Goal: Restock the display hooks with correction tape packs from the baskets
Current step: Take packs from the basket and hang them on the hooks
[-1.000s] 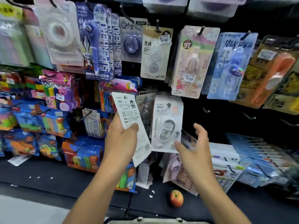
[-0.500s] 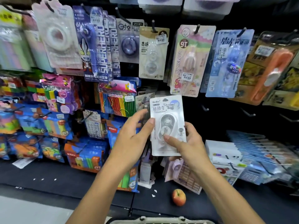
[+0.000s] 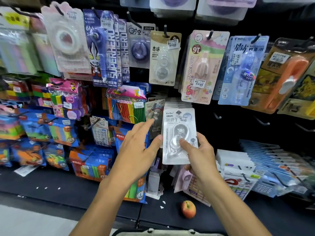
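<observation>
A white correction tape pack (image 3: 178,133) hangs in front of a stack of like packs in the middle of the display wall. My right hand (image 3: 198,155) holds its lower half, thumb on the front and fingers behind. Left of it, my left hand (image 3: 138,147) has straight fingers; its thumb touches the pack's left edge and its forefinger points up at a grey pack (image 3: 154,116). The hook that carries the white packs is hidden behind them. A basket rim (image 3: 153,232) shows at the bottom edge.
Other hanging packs fill the wall: a beige pack (image 3: 163,58), a pink pack (image 3: 201,68), a blue pack (image 3: 242,70). Bare hooks (image 3: 260,120) stick out at the right. An apple (image 3: 188,209) lies on the black shelf. Stacked packs (image 3: 238,167) lie low right.
The pack, first in my left hand with its back showing, was turned front-out and taken by my right hand. It now sits against the stack, and my left hand has opened.
</observation>
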Motion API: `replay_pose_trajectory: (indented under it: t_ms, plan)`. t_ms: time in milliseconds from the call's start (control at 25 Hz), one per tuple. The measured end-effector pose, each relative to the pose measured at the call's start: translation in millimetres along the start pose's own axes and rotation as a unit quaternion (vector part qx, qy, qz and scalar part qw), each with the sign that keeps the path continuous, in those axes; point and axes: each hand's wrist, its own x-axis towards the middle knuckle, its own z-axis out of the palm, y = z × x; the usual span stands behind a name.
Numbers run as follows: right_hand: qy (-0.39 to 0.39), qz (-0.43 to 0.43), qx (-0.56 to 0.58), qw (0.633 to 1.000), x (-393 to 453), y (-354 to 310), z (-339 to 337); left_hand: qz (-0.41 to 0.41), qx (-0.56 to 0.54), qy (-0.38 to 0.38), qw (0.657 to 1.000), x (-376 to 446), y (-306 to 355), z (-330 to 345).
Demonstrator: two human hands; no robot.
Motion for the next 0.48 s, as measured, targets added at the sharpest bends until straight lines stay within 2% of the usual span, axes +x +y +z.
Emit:
replay_pose_trajectory:
  t_ms: [80, 200, 280, 320, 400, 480]
  plan:
    - [0.016, 0.064, -0.045, 0.997, 22, 2, 6, -0.002, 0.008, -0.010, 1.000, 0, -3, 3]
    - [0.049, 0.121, -0.032, 0.991, 54, -4, 16, -0.015, 0.014, -0.034, 0.999, -2, -11, 7]
    - [0.037, 0.160, -0.004, 0.986, 62, -1, 15, -0.048, 0.038, -0.066, 0.996, -5, -20, 9]
    - [0.024, 0.172, -0.034, 0.984, 59, 11, 12, -0.071, 0.058, -0.090, 0.992, -7, -26, 9]
    - [0.007, 0.135, -0.172, 0.976, 38, 49, -4, -0.103, 0.106, -0.145, 0.978, -8, -41, 16]
    - [0.003, 0.074, -0.244, 0.967, -1, 90, -26, -0.104, 0.156, -0.216, 0.958, -17, -54, 32]
